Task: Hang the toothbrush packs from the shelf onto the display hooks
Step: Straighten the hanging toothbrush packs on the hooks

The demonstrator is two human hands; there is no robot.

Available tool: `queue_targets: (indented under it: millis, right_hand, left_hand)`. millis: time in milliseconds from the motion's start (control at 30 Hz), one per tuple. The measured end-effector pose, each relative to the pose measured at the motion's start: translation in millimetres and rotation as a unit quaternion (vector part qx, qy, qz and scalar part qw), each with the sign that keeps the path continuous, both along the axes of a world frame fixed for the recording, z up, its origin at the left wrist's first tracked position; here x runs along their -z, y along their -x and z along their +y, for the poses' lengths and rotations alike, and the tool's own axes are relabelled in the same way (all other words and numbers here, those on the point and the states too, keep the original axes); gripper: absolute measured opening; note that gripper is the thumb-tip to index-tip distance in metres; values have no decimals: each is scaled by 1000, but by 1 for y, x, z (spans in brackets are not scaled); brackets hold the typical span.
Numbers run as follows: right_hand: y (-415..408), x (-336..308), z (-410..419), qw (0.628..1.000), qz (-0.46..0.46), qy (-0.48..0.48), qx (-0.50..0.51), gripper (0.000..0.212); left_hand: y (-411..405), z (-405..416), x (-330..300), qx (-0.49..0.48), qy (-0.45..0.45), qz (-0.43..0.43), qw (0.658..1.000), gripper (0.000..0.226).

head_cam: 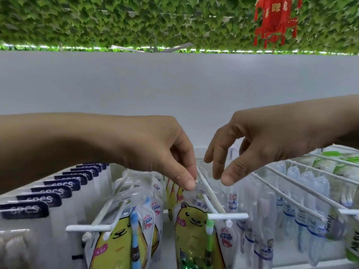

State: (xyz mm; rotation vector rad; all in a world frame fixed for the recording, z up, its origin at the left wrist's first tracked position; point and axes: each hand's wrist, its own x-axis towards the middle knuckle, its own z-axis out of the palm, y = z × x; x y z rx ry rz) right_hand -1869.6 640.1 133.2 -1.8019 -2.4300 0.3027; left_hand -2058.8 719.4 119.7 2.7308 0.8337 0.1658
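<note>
Packs (191, 226): glossy clear plastic, printed yellow card inside. Hooks (210, 195): smooth white-coated metal rods. Boxes (25, 212): matt white, dark labels. Wall (174, 84): matt, plain. Leaves (136, 20): plastic-looking. Ornament (275, 20): red cloth.

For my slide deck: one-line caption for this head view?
Left hand pinches a yellow bear toothbrush pack on a white display hook; right hand hovers open.
</note>
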Motion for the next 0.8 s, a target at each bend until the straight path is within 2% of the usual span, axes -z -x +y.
queue_targets:
  millis: [100, 200, 333, 800]
  right_hand:
    - [3, 9, -4, 1000, -8, 28, 7, 24]
    - [5, 18, 0, 1000, -10, 13, 6, 26]
    - [6, 27, 6, 999, -25, -20, 0, 19]
    - [-3, 34, 16, 994, -44, -100, -9, 21]
  left_hand:
    - [-3, -5, 4, -26, -30, 8, 999, 20]
    - [-6, -6, 8, -50, -66, 21, 996, 20]
    - [-5, -8, 14, -63, -89, 34, 994, 18]
    - [-10, -9, 15, -112, -80, 20, 990, 14]
